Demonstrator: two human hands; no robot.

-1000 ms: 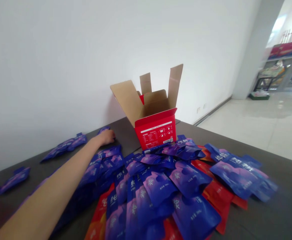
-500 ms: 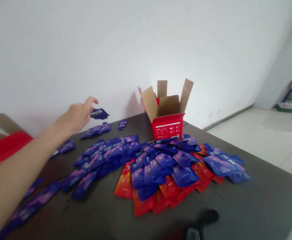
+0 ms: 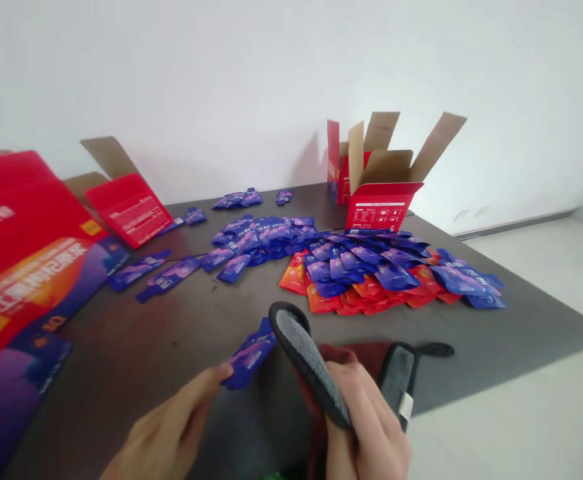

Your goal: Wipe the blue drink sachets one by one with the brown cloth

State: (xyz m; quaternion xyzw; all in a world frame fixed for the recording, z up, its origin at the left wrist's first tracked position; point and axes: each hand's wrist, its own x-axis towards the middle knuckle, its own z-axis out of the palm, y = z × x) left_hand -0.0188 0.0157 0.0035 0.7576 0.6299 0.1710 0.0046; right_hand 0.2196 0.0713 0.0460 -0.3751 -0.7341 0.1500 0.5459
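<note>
My left hand [image 3: 171,420] is closed at the fingertips on one end of a blue-purple pouch [image 3: 251,355], held over the near table. My right hand [image 3: 371,417] grips a folded grey cloth with black edging [image 3: 304,350]; its raised fold stands just right of the pouch. More of the same black-edged grey material, with a white tag and a dark loop, shows right of that hand. Beyond both hands lies a pile of blue-purple pouches [image 3: 344,260] on top of red-orange pouches [image 3: 324,303]. Another heap of blue-purple pouches [image 3: 266,237] is to its left.
An open red carton [image 3: 378,207] with raised flaps stands behind the pile, another red carton [image 3: 334,160] behind it. Large red printed boxes [image 3: 26,220] fill the left side. Several loose pouches [image 3: 171,275] lie on the dark table [image 3: 196,333], against a white wall [image 3: 221,80].
The view has shifted, showing more of the left boxes. My left hand has come back from the far left toward me with a pouch. My right hand, gripping the cloth, has come into view.
</note>
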